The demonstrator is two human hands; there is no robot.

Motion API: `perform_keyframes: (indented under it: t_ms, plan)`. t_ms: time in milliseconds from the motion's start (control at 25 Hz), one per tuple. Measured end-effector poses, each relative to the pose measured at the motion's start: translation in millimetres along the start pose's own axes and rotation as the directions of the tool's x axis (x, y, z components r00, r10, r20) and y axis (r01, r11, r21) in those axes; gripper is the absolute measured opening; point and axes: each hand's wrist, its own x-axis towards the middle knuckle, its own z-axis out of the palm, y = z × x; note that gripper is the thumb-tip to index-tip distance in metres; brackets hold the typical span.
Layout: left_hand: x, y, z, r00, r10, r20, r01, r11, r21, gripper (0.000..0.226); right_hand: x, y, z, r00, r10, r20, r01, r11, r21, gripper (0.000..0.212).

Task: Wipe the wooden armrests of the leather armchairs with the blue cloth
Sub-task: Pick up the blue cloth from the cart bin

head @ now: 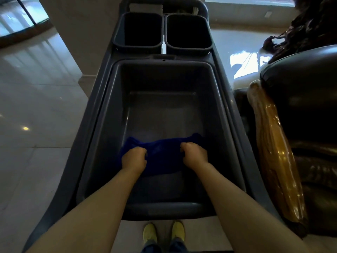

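The blue cloth (163,154) is stretched between both my hands inside the large grey tub (107,125) of a cleaning cart. My left hand (134,158) grips its left part and my right hand (195,155) grips its right part, fingers curled into the fabric. A dark leather armchair (302,99) stands at the right of the cart. Its glossy wooden armrest (277,152) runs along the side nearest the cart, well to the right of my right hand.
Two smaller dark bins, the left bin (138,30) and the right bin (188,31), sit at the far end of the cart. A white pillar (82,33) rises at the left. Shiny tiled floor (36,106) surrounds the cart. My yellow shoes (162,232) show below the tub.
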Motion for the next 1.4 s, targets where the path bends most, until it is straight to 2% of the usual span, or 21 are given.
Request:
perform_keyframes:
  t_ms: [80, 160, 320, 440, 600, 760, 840, 960, 1120, 1280, 1400]
  plan:
    - [-2.5, -3.3, -6.3, 0.999, 0.011, 0.051, -0.006, 0.996, -0.084, 0.016, -5.1, 3.5, -8.6, 0.998, 0.057, 0.026, -0.060, 0.988, 0.144, 0.016]
    - [-4.9, 1.0, -21.1, 0.999, 0.034, 0.028, -0.030, 0.989, -0.146, 0.017, -9.7, 7.3, -23.3, 0.993, 0.110, -0.031, -0.098, 0.959, 0.264, 0.017]
    - [-20.0, 40.3, -70.0, 0.983, 0.100, -0.156, -0.131, 0.970, -0.203, 0.009, -28.6, 16.0, -74.5, 0.972, 0.132, -0.194, -0.034, 0.898, 0.438, 0.016]
    - [-37.7, 90.5, -109.8, 0.931, 0.145, -0.335, -0.235, 0.941, -0.245, 0.012, -47.5, 32.7, -130.5, 0.937, 0.150, -0.317, 0.047, 0.842, 0.537, 0.014]
    - [-79.0, 198.2, -142.0, 0.813, 0.208, -0.545, -0.386, 0.892, -0.236, 0.012, -96.7, 106.6, -210.3, 0.882, 0.126, -0.453, 0.167, 0.817, 0.552, 0.014]
    - [-113.5, 318.7, -117.9, 0.730, 0.301, -0.614, -0.476, 0.868, -0.140, 0.013, -157.3, 227.3, -249.8, 0.868, 0.075, -0.490, 0.195, 0.857, 0.477, 0.013]
    - [-132.4, 377.8, -85.8, 0.726, 0.333, -0.601, -0.489, 0.865, -0.111, 0.015, -191.3, 291.4, -255.0, 0.874, 0.065, -0.482, 0.184, 0.873, 0.451, 0.014]
    - [-163.9, 443.5, -32.4, 0.767, 0.399, -0.502, -0.509, 0.855, -0.097, 0.012, -235.4, 369.7, -243.9, 0.892, 0.119, -0.436, 0.121, 0.866, 0.484, 0.020]
    - [-183.5, 491.6, 35.5, 0.820, 0.422, -0.387, -0.501, 0.855, -0.130, 0.016, -267.6, 443.8, -206.2, 0.926, 0.190, -0.327, 0.012, 0.849, 0.528, 0.019]
    - [-193.5, 526.0, 112.2, 0.863, 0.432, -0.264, -0.490, 0.843, -0.223, 0.027, -289.2, 506.6, -150.5, 0.904, 0.332, -0.269, -0.130, 0.814, 0.567, 0.024]
    - [-199.8, 538.3, 166.7, 0.886, 0.401, -0.231, -0.456, 0.845, -0.281, 0.041, -293.1, 541.2, -105.0, 0.901, 0.388, -0.192, -0.216, 0.788, 0.577, 0.024]
